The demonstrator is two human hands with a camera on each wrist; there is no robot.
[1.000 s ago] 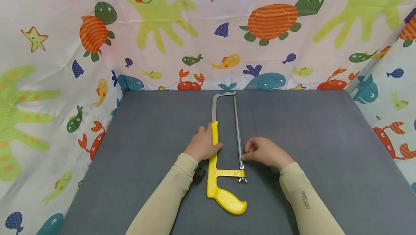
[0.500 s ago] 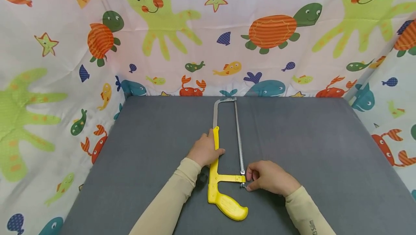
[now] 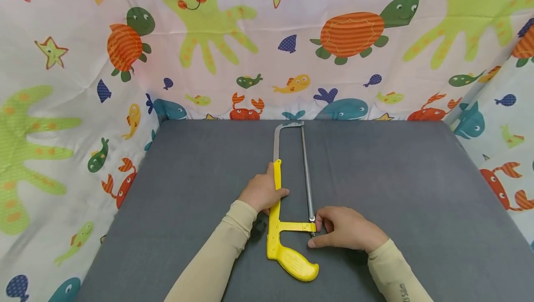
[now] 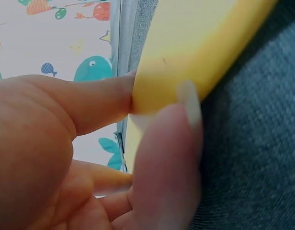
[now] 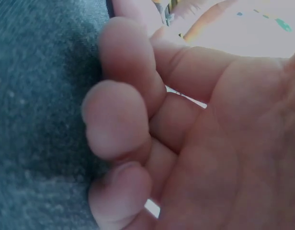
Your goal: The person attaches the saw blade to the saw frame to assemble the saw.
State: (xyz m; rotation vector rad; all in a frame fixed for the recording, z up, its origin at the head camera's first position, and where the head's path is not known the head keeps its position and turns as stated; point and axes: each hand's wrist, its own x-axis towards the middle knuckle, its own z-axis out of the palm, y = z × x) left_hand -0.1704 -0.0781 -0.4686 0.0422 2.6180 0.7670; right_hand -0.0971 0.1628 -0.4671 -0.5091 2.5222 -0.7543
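Observation:
A hacksaw (image 3: 273,232) with a yellow frame and handle lies on the grey table, its handle toward me. Its blade (image 3: 307,172) runs along the right side. My left hand (image 3: 259,192) grips the yellow frame above the crosspiece. In the left wrist view, thumb and fingers close round the yellow bar (image 4: 195,43). At the blade's near end, my right hand (image 3: 349,228) pinches the wing nut (image 3: 313,234) below the crosspiece; thumb and fingers mostly hide it. The right wrist view shows the other fingers (image 5: 116,117) curled above the table.
The grey table (image 3: 217,153) extends to both sides of the saw. Behind it and at the sides hangs a white curtain (image 3: 267,61) printed with sea animals.
My right hand has moved from beside the blade's lower part down toward me, to the wing nut, and its thumb now covers the nut. My left hand keeps its grip on the frame.

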